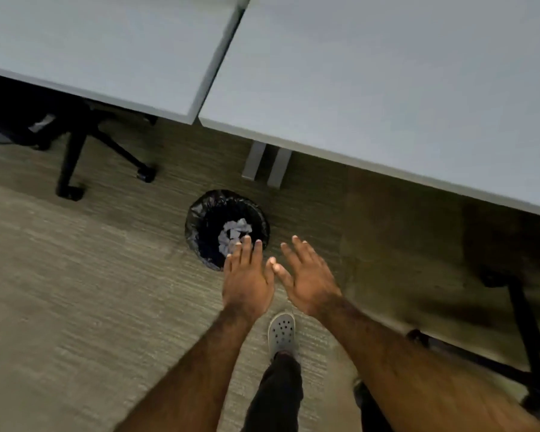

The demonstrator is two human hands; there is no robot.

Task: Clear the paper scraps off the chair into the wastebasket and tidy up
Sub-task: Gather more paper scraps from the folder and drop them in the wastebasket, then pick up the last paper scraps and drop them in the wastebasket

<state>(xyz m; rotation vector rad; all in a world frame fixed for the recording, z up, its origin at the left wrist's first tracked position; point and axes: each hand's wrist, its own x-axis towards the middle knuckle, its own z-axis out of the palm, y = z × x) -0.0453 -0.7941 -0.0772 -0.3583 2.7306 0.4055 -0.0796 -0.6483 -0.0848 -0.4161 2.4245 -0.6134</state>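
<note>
A round wastebasket (200,226) lined with a black bag stands on the carpet just in front of the desks. Crumpled white paper scraps (233,232) lie at its bottom. My left hand (247,279) hovers over the basket's near right rim, palm down, fingers spread and empty. My right hand (307,279) is beside it, to the right of the basket, also flat with fingers apart and nothing in it. The two thumbs nearly touch. No chair seat is in view.
Two grey desks (387,88) fill the top, with grey legs (267,165) just behind the basket. A black chair base with castors (72,169) stands at left, another (524,347) at right. My grey clog (282,333) is below my hands.
</note>
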